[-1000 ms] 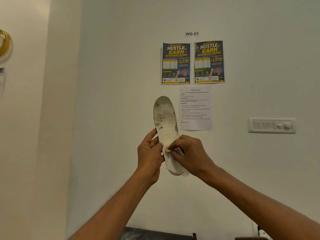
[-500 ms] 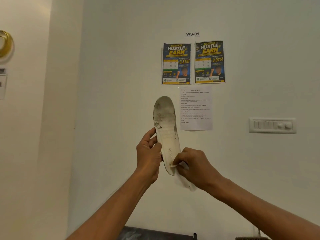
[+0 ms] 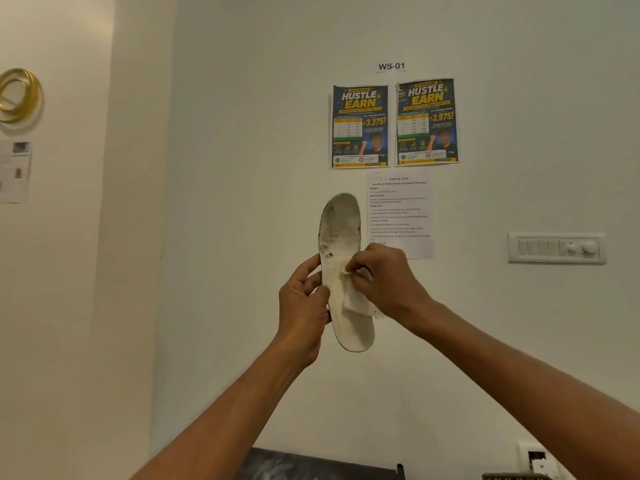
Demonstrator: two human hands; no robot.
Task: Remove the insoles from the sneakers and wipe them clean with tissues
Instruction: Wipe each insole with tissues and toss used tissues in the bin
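Observation:
A white insole (image 3: 341, 230) with grey dirt on its upper half stands upright in the air in front of the wall. My left hand (image 3: 303, 306) grips its left edge near the middle. My right hand (image 3: 384, 277) pinches a white tissue (image 3: 356, 301) and presses it against the insole's middle, just under the dirty patch. The tissue hangs down over the insole's right side. No sneakers are in view.
The wall ahead carries two blue posters (image 3: 393, 123), a printed task sheet (image 3: 401, 209) and a switch panel (image 3: 556, 248). A dark surface (image 3: 311, 465) shows at the bottom edge. A gold ring-shaped object (image 3: 19, 95) hangs at the far left.
My right hand slid with the tissue down to the insole's heel, then back up to its middle. My left hand and the insole stayed nearly still.

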